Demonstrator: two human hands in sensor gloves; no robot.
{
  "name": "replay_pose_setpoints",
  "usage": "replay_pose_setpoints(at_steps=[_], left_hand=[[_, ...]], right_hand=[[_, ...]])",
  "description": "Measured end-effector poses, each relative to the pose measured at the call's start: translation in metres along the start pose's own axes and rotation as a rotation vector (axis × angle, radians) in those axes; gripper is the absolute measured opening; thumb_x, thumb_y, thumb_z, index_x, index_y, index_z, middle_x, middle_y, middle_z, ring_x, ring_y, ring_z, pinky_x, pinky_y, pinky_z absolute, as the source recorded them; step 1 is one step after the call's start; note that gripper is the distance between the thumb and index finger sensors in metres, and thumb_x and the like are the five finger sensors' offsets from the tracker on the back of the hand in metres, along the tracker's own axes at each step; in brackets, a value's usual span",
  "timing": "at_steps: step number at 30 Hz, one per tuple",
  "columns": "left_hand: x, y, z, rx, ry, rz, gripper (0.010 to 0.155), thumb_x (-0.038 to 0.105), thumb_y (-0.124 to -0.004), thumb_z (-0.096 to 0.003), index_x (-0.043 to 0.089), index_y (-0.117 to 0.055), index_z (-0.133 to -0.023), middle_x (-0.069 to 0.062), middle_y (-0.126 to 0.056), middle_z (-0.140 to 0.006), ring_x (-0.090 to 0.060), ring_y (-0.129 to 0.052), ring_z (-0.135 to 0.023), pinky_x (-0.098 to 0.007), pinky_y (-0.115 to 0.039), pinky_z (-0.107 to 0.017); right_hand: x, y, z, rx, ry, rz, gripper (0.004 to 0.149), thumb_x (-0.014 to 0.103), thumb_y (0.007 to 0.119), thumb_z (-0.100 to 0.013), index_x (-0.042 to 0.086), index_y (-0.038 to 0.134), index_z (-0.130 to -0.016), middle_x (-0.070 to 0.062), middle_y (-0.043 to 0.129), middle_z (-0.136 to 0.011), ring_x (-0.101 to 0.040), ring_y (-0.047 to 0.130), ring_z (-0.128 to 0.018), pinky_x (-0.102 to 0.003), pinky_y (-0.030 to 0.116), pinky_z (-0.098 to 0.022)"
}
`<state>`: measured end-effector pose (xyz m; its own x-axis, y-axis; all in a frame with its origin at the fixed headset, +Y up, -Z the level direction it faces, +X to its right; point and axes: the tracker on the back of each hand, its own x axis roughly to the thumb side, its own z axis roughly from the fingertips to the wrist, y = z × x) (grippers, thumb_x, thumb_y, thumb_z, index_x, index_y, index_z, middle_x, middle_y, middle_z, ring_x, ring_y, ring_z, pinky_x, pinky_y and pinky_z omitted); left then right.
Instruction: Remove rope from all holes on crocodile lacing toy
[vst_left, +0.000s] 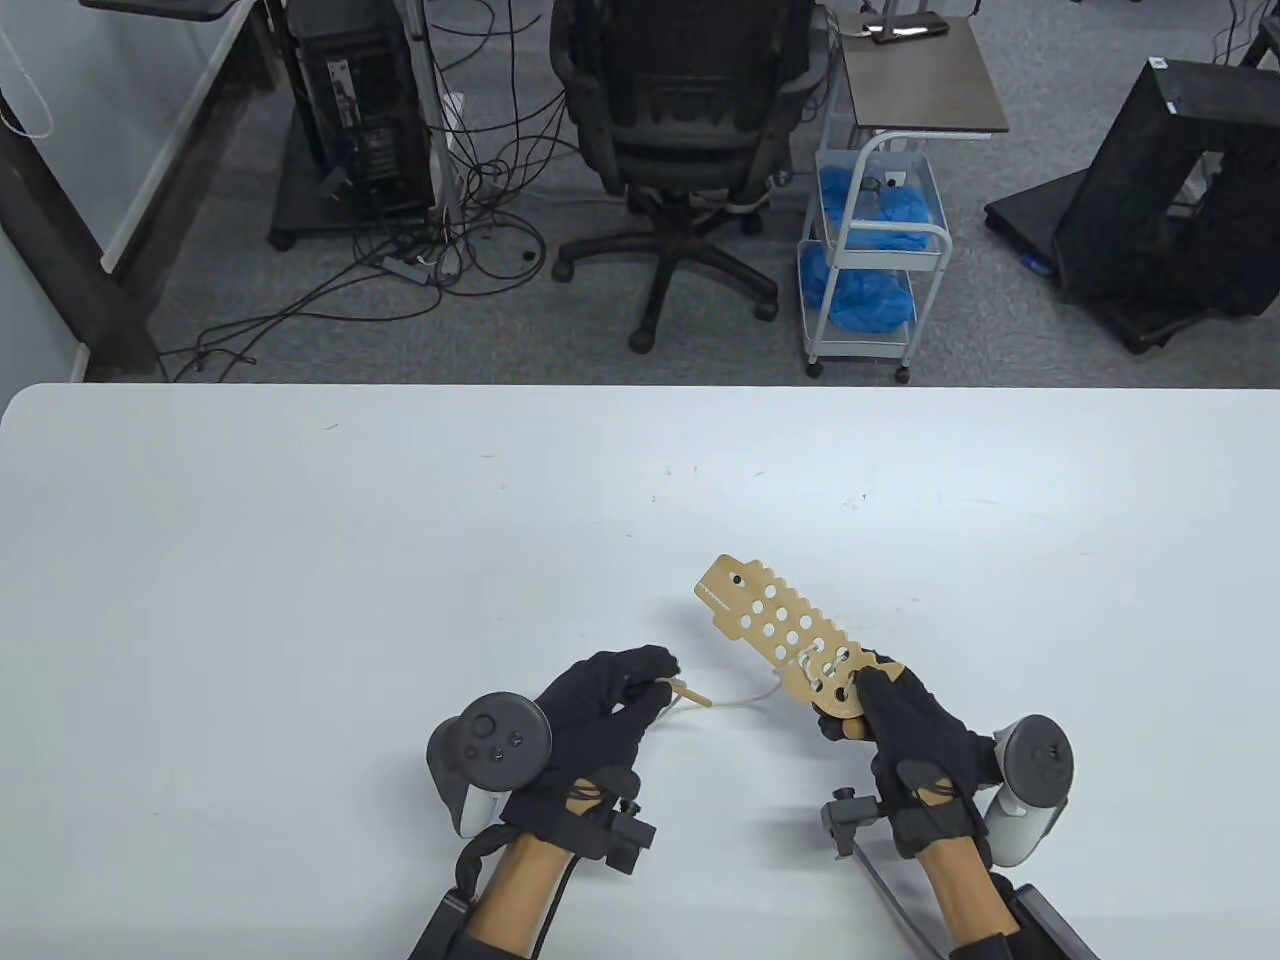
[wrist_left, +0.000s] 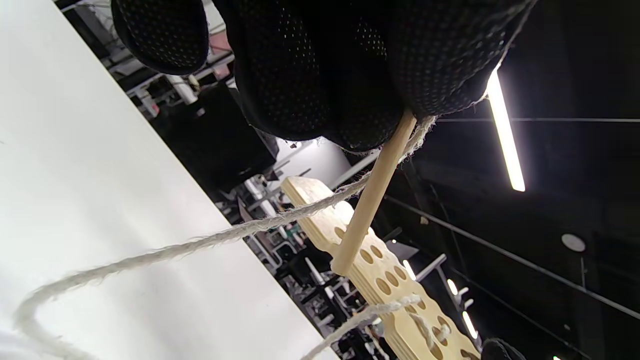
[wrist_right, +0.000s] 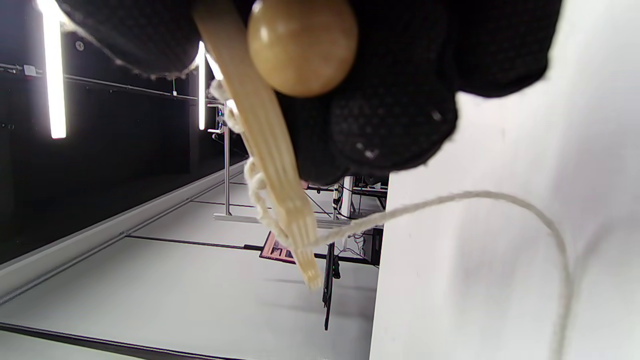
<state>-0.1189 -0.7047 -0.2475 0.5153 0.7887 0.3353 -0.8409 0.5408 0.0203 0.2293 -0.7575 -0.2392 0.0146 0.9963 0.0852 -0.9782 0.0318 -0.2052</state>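
Note:
The wooden crocodile lacing toy (vst_left: 785, 628) is held above the table, snout pointing far left, its tail end gripped by my right hand (vst_left: 880, 705). Most holes are bare; rope is laced only through the holes near that hand. The white rope (vst_left: 745, 698) runs left from there to a short wooden needle (vst_left: 690, 692), which my left hand (vst_left: 625, 685) pinches. In the left wrist view the needle (wrist_left: 372, 195) and rope (wrist_left: 210, 240) hang from my fingertips, the toy (wrist_left: 380, 280) behind. In the right wrist view the toy (wrist_right: 272, 150) shows edge-on beside a wooden bead (wrist_right: 302, 45), rope (wrist_right: 475, 200) looping over the table.
The white table (vst_left: 400, 560) spreads wide on all sides of the hands. Beyond its far edge stand an office chair (vst_left: 690, 130), a cart (vst_left: 870, 250) with blue bags, and computer towers with cables on the floor.

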Motion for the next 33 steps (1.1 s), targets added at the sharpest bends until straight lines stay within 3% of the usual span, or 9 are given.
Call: replay_pose_setpoints(at_steps=[15,33], left_hand=[[0.025,-0.015,0.006,-0.052,-0.118,-0.066,0.041,0.039,-0.089,-0.0443,0.040,-0.086,-0.085,0.006,-0.098,-0.079,-0.016,-0.096,-0.070,-0.060,-0.071,-0.067],[0.029,-0.015,0.007,-0.031,-0.117,-0.128,0.040,0.038,-0.090,-0.0439,0.041,-0.087,-0.084,0.006,-0.097,-0.081,-0.017,-0.095,-0.072,-0.060,-0.071,-0.067]], right_hand=[[0.005,0.020,0.005,0.110,-0.045,0.123,0.049,0.036,0.082,-0.044,0.000,0.083,-0.078,-0.023,0.101,-0.057,-0.036,0.100,-0.040,-0.060,0.078,-0.040],[0.006,0.039,0.009,0.256,-0.084,0.177,0.049,0.035,0.083,-0.044,-0.001,0.084,-0.077,-0.023,0.102,-0.056,-0.037,0.101,-0.038,-0.061,0.078,-0.039]])
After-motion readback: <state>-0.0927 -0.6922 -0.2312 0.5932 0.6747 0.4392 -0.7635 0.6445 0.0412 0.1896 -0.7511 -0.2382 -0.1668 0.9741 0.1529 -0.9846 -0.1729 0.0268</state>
